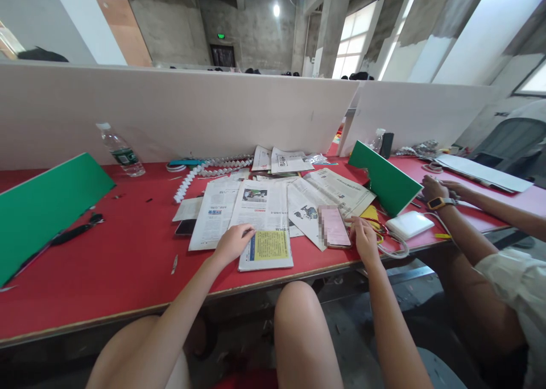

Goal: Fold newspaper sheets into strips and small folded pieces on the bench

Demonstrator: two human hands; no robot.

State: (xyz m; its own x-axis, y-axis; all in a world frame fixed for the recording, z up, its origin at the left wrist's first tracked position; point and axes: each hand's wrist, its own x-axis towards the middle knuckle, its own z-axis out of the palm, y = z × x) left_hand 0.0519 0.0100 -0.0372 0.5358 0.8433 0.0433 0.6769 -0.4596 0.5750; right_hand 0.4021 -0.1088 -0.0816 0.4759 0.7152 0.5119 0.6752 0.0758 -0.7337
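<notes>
My left hand point(234, 243) rests on the left edge of a folded newspaper point(267, 207) with a yellow printed block, fingers curled together against the paper. My right hand point(364, 240) is beside the right edge of a phone point(335, 227) with a lit pink screen. Its fingers are bent together; whatever they hold, if anything, is hidden. Red and yellow loops point(379, 230) lie right by this hand, partly behind it. Under and around the phone are more newspaper sheets point(341, 189), one with a dark printed picture.
Green boards stand at left point(55, 207) and right point(384, 178). A water bottle point(123, 153), folded white paper strips point(191, 178) and a white power bank point(409, 224) with a cable are on the red table point(128, 252). At right, another person's hands point(437, 191) are busy. A partition point(179, 110) runs behind.
</notes>
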